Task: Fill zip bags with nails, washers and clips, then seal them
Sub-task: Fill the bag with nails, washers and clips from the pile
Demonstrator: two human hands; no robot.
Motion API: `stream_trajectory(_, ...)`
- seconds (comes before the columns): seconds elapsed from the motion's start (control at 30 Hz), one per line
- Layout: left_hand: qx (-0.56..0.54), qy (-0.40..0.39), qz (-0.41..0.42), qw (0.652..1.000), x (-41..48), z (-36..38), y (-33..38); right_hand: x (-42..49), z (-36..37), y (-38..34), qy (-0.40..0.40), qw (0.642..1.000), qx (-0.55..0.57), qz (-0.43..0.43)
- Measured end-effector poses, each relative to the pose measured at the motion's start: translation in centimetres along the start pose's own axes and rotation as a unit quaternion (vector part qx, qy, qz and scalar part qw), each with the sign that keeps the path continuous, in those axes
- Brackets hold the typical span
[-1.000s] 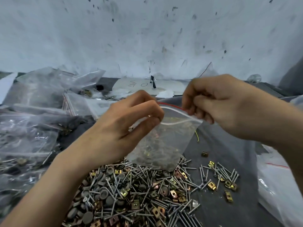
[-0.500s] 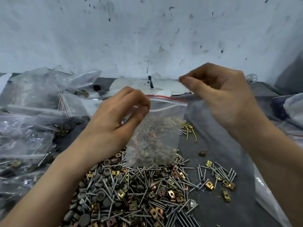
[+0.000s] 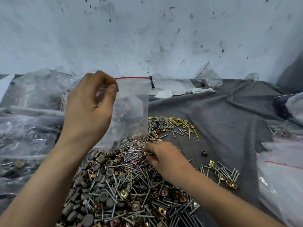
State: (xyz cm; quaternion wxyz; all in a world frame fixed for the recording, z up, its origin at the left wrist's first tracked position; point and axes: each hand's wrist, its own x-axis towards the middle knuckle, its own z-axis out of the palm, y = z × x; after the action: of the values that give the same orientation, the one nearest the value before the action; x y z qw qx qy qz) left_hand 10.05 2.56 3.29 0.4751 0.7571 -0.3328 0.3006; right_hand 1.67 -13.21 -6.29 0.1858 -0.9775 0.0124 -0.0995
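Above the pile (image 3: 124, 185), the left hand (image 3: 88, 108) pinches the zip bag (image 3: 132, 104); right hand (image 3: 165, 158) pinches a clip (image 3: 146, 153).

The light is cool, even and fairly bright, and it gives the wall (image 3: 147, 30) a bluish cast. Shadows are soft and shallow, mostly in the folds of the grey cloth (image 3: 221, 112) over the tabletop, whose far right corner sits dimmer. Pale glare streaks the plastic bags (image 3: 24, 136) along the left edge. The zip bag (image 3: 132, 104) in my left grip (image 3: 88, 108) is smeared by motion blur. The wide lens bends the view at its edges and stretches my forearms (image 3: 41, 185).
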Motion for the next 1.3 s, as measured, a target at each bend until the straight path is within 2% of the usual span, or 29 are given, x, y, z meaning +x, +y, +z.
stream_trajectory(0.13, -0.051, -0.007, -0.034, 0.998, 0.2, 0.0, -0.1, -0.5, 0.8, 0.4, -0.003, 0.999, -0.047, -0.001)
stream_trajectory(0.3, -0.106, -0.035, -0.093, 0.989, 0.5, 0.2, -1.4, -0.2, 0.7, 0.9, -0.015, 0.999, -0.009, 0.035)
stream_trajectory(0.4, -0.114, -0.080, -0.116, 0.983, 0.3, 0.7, -2.2, -0.3, 0.7, 1.0, -0.001, 0.994, 0.085, 0.069)
stream_trajectory(0.53, -0.160, -0.108, -0.136, 0.972, 0.2, 0.9, -2.1, -0.1, 0.2, 0.7, 0.075, 0.945, 0.265, 0.177)
stream_trajectory(0.67, -0.239, -0.128, -0.109, 0.956, 0.1, 0.7, -1.0, 0.1, -0.4, 0.3, 0.036, 0.916, 0.368, 0.155)
stream_trajectory(0.83, -0.328, -0.118, -0.121, 0.929, 0.0, 0.7, -0.3, -0.2, -0.8, 0.3, -0.033, 0.925, 0.363, 0.109)
stream_trajectory(0.93, -0.356, -0.093, -0.149, 0.918, 0.1, 0.7, -0.3, -0.4, -1.0, 0.1, -0.068, 0.886, 0.449, 0.094)
stream_trajectory(0.97, -0.361, -0.089, -0.152, 0.916, 0.2, 0.7, -0.2, -0.5, -1.1, 0.1, -0.080, 0.853, 0.505, 0.100)
stream_trajectory(1.03, -0.365, -0.086, -0.150, 0.915, 0.2, 0.6, -0.3, -0.5, -1.4, 0.0, -0.112, 0.766, 0.622, 0.117)
stream_trajectory(1.1, -0.367, -0.084, -0.145, 0.915, 0.2, 0.5, -0.2, -0.5, -1.8, -0.1, -0.132, 0.718, 0.672, 0.124)
stream_trajectory(1.2, -0.375, -0.085, -0.137, 0.913, 0.2, 0.4, -0.1, -0.6, -2.0, -0.3, -0.120, 0.695, 0.694, 0.142)
stream_trajectory(1.3, -0.368, -0.086, -0.134, 0.916, 0.2, 0.4, 0.0, -0.7, -2.1, -0.5, -0.113, 0.698, 0.688, 0.161)
